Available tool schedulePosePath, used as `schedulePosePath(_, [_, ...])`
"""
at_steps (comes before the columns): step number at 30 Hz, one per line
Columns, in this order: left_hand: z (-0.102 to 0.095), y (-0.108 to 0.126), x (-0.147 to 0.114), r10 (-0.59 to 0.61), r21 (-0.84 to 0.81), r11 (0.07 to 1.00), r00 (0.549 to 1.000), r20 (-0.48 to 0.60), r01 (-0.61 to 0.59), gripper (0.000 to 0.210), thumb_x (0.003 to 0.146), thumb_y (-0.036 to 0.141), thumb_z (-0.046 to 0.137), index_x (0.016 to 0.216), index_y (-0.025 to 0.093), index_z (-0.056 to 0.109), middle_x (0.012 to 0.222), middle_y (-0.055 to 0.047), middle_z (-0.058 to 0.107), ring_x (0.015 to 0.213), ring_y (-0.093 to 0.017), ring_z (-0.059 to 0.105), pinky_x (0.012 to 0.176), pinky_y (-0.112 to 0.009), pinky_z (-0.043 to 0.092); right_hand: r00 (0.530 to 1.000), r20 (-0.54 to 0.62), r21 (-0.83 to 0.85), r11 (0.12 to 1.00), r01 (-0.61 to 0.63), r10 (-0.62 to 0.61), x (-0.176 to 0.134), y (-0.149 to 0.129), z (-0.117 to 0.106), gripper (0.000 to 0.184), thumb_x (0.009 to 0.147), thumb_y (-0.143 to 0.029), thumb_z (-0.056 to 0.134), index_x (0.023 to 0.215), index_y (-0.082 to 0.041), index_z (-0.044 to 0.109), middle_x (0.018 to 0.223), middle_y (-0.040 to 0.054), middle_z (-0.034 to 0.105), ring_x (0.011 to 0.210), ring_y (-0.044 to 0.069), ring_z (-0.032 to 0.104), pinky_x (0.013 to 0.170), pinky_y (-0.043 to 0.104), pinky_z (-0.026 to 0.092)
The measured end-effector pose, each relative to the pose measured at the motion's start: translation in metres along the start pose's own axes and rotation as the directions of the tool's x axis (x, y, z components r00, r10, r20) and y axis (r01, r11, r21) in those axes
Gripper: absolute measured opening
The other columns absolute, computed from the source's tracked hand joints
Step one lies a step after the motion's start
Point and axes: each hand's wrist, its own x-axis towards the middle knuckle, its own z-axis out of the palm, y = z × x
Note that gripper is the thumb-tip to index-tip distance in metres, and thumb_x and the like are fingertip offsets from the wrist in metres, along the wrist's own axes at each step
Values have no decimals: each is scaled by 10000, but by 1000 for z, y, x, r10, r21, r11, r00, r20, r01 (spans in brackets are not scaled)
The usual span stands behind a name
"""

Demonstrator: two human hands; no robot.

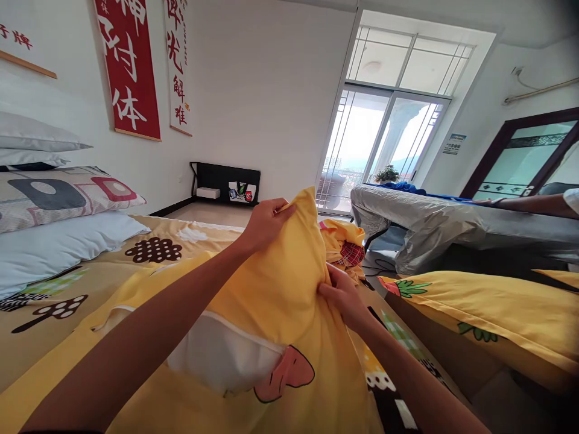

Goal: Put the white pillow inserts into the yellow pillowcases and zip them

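Observation:
A yellow pillowcase (280, 277) with a pink printed figure is held up by one corner in front of me. My left hand (266, 224) is closed on its upper edge, close to the raised corner. Lower down, my right hand (344, 296) pinches the right-hand edge of the same cloth. Through the pillowcase's white-trimmed opening shows a white pillow (217, 352), partly inside; the rest of it is hidden by the fabric and my left forearm. Beneath lies a bed with a tan patterned sheet (108, 265).
Pillows (67, 193) are stacked at the left. Crumpled yellow cloth (346, 241) lies beyond my hands. A filled yellow pillow (493, 307) is at the right. Behind it stands a table under a grey cover (416, 211), where another person's arm (534, 205) reaches in.

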Motion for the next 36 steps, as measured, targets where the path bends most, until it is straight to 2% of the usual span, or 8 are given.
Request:
schedulePosePath(3, [-2,3,0,54,27,998,996,-73,-53,347,869,347,491,618,183,317,613,43,294,570,-86,283,535,-242,228,995,95,99,994,-51,41,-4,-7,1,364,657,-304,574,1004,-195,571,969,32,661,896,232,586,710,303,467])
schedulePosePath(7, [-4,0,-3,142,113,985,985,-101,-131,330,897,342,452,645,190,302,626,40,301,587,-97,288,557,-244,241,997,73,-257,967,-5,25,-7,-12,-3,263,706,-338,576,922,-188,578,870,36,651,773,206,574,642,280,425])
schedulePosePath(11, [3,-5,-7,150,154,978,988,-34,-143,341,896,361,453,641,192,302,601,43,301,571,-100,281,544,-249,227,991,-126,-783,617,-77,-36,-5,-7,-8,103,699,-230,498,791,-188,517,654,17,573,593,159,477,545,257,261])
schedulePosePath(14, [9,-7,-8,142,152,978,990,8,-142,351,895,376,457,636,190,311,582,48,294,566,-99,283,540,-248,223,987,-155,-871,478,-115,-45,-4,-2,-9,56,694,-196,460,736,-193,497,612,19,551,562,150,444,534,271,194])
schedulePosePath(21, [4,-9,-5,112,171,979,994,-10,-109,354,891,353,465,622,186,308,573,51,299,565,-97,284,548,-250,225,997,-55,-231,971,-57,45,-2,-4,-12,183,577,-247,521,750,-193,548,724,3,614,666,180,535,571,263,392])
schedulePosePath(25, [5,-10,-5,89,130,988,996,-28,-85,347,887,363,470,627,187,324,588,50,313,570,-97,291,549,-248,230,982,120,182,969,-169,149,-2,-15,-5,318,655,-342,603,940,-204,572,914,25,672,784,214,612,666,316,484])
schedulePosePath(29, [10,-13,-6,89,114,989,996,14,-90,345,890,388,466,635,186,349,586,50,319,569,-99,303,547,-248,232,998,48,-65,997,-30,33,3,-17,0,322,679,-368,614,947,-194,580,929,44,680,813,226,616,668,303,462])
schedulePosePath(36, [18,-20,-11,100,168,980,994,53,-107,380,892,378,457,608,183,297,558,53,290,551,-95,280,542,-248,223,987,-148,-891,441,-109,-55,9,-13,0,172,742,-164,456,869,-164,571,681,61,623,616,186,544,541,279,204])
